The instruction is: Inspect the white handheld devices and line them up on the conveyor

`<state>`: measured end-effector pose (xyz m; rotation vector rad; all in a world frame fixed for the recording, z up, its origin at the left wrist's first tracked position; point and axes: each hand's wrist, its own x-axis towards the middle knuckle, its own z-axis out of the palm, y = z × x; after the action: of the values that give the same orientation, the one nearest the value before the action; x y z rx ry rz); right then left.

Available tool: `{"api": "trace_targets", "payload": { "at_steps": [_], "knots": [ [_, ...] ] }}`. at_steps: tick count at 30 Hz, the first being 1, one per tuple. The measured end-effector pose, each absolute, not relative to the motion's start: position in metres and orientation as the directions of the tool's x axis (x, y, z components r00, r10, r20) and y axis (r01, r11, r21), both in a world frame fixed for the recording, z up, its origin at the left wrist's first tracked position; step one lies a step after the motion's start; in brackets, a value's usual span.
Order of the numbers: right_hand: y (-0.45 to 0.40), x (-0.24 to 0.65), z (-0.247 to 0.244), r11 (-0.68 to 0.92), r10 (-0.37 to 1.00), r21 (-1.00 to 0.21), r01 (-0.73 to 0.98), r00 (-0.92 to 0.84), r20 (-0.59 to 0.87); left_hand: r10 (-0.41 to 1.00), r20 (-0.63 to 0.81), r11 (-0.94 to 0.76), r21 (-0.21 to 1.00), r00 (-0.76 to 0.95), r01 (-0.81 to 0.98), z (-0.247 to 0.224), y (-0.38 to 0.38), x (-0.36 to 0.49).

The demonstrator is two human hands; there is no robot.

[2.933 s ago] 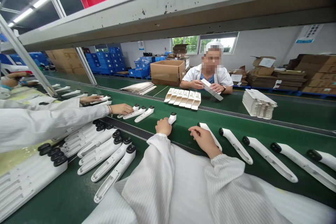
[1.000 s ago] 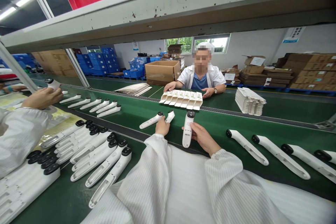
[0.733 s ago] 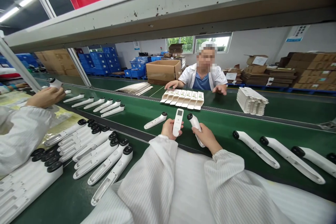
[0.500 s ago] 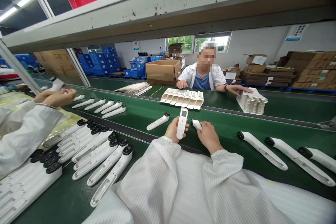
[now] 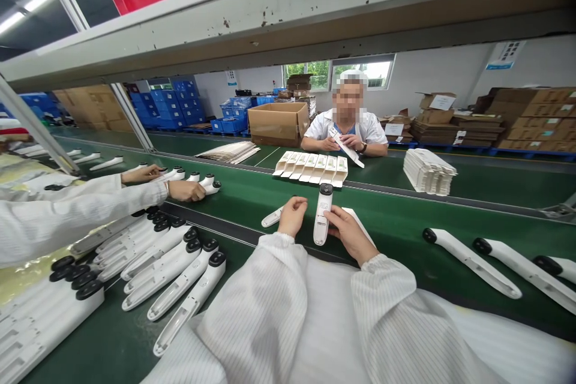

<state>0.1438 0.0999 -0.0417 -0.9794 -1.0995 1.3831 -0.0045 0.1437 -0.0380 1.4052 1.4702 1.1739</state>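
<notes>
My left hand (image 5: pixel 292 216) lies over the head end of a white handheld device (image 5: pixel 272 218), which is flat on the green conveyor belt (image 5: pixel 396 210). My right hand (image 5: pixel 349 234) grips an upright white device with a black cap (image 5: pixel 323 223). A thin white strip (image 5: pixel 360 223), partly hidden, lies behind my right hand. Further right, white devices (image 5: pixel 472 261) lie in a slanted row. A co-worker's hand (image 5: pixel 184 191) rests on devices at the belt's far left.
Packed devices (image 5: pixel 162 270) lie in slanted rows to my left. Across the belt, a row of open white cartons (image 5: pixel 310 170) stands before a seated person (image 5: pixel 346 126) holding a carton. A flat carton stack (image 5: pixel 427 172) and a cardboard box (image 5: pixel 276 124) stand nearby. A shelf runs overhead.
My left hand has let go of the display-up device and moved onto the lying one. The co-worker's hand has dropped to the belt. The opposite person has picked up a carton. The right-hand row has shifted right.
</notes>
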Motion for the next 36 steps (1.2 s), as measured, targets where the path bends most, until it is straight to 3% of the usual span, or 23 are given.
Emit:
{"api": "trace_targets", "payload": {
  "at_steps": [2, 3, 5, 7, 8, 10, 12, 13, 15, 17, 19, 22, 25, 27, 29, 31, 33, 36],
  "knots": [
    [0.096, 0.144, -0.037, -0.033, 0.993, -0.970, -0.242, -0.115, -0.006, 0.967, 0.213, -0.056, 0.714, -0.140, 0.698, -0.037, 0.148, -0.017],
    [0.095, 0.144, -0.036, -0.040, 0.993, -0.968, -0.247, -0.120, -0.010, 0.967, 0.220, -0.021, 0.572, -0.129, 0.820, -0.038, 0.149, -0.023],
    [0.095, 0.144, -0.036, -0.047, 0.992, -0.965, -0.260, -0.122, -0.016, 0.987, 0.134, 0.033, 0.387, -0.092, 0.922, -0.040, 0.151, -0.029],
    [0.097, 0.144, -0.038, -0.055, 0.993, -0.960, -0.275, -0.116, -0.024, 0.996, 0.068, 0.027, 0.381, -0.058, 0.924, -0.043, 0.152, -0.029],
    [0.098, 0.144, -0.040, -0.060, 0.993, -0.957, -0.284, -0.110, -0.030, 0.996, 0.067, 0.018, 0.448, -0.053, 0.894, -0.043, 0.153, -0.028],
    [0.100, 0.144, -0.042, -0.078, 0.994, -0.952, -0.296, -0.100, -0.051, 0.996, 0.048, 0.021, 0.691, -0.075, 0.722, -0.044, 0.155, -0.024],
    [0.103, 0.144, -0.044, -0.088, 0.994, -0.950, -0.301, -0.090, -0.064, 0.995, -0.057, 0.082, 0.933, -0.081, 0.350, -0.042, 0.156, -0.020],
    [0.104, 0.144, -0.045, -0.089, 0.994, -0.951, -0.297, -0.086, -0.067, 0.990, -0.130, 0.137, 0.983, -0.062, 0.124, -0.041, 0.155, -0.017],
    [0.107, 0.145, -0.047, -0.088, 0.995, -0.961, -0.261, -0.071, -0.072, 0.962, -0.272, 0.268, 0.931, 0.018, -0.248, -0.037, 0.152, -0.011],
    [0.109, 0.147, -0.049, -0.089, 0.996, -0.987, -0.133, -0.016, -0.088, 0.931, -0.352, 0.359, 0.834, 0.096, -0.419, -0.034, 0.148, -0.006],
    [0.110, 0.151, -0.051, -0.110, 0.992, -0.982, 0.157, 0.078, -0.099, 0.918, -0.368, 0.393, 0.798, 0.148, -0.456, -0.031, 0.143, -0.001],
    [0.109, 0.157, -0.053, -0.117, 0.985, -0.766, 0.632, 0.174, -0.007, 0.912, -0.352, 0.410, 0.794, 0.210, -0.448, -0.028, 0.138, 0.004],
    [0.107, 0.158, -0.053, 0.005, 0.961, -0.615, 0.788, 0.166, 0.221, 0.906, -0.352, 0.422, 0.792, 0.233, -0.441, -0.029, 0.135, 0.008],
    [0.107, 0.154, -0.052, 0.146, 0.918, -0.633, 0.761, 0.134, 0.373, 0.906, -0.351, 0.422, 0.786, 0.235, -0.452, -0.031, 0.135, 0.010],
    [0.108, 0.149, -0.052, 0.267, 0.905, -0.732, 0.627, 0.098, 0.414, 0.921, -0.306, 0.386, 0.789, 0.239, -0.478, -0.034, 0.134, 0.013],
    [0.110, 0.143, -0.054, 0.285, 0.940, -0.878, 0.385, 0.068, 0.335, 0.943, -0.226, 0.322, 0.801, 0.244, -0.505, -0.037, 0.133, 0.015],
    [0.112, 0.138, -0.056, 0.203, 0.977, -0.973, 0.110, 0.044, 0.208, 0.950, -0.178, 0.290, 0.801, 0.255, -0.524, -0.038, 0.133, 0.015],
    [0.112, 0.137, -0.057, 0.073, 0.997, -0.981, -0.178, -0.010, 0.076, 0.949, -0.209, 0.309, 0.778, 0.238, -0.547, -0.038, 0.134, 0.013]
  ]
}}
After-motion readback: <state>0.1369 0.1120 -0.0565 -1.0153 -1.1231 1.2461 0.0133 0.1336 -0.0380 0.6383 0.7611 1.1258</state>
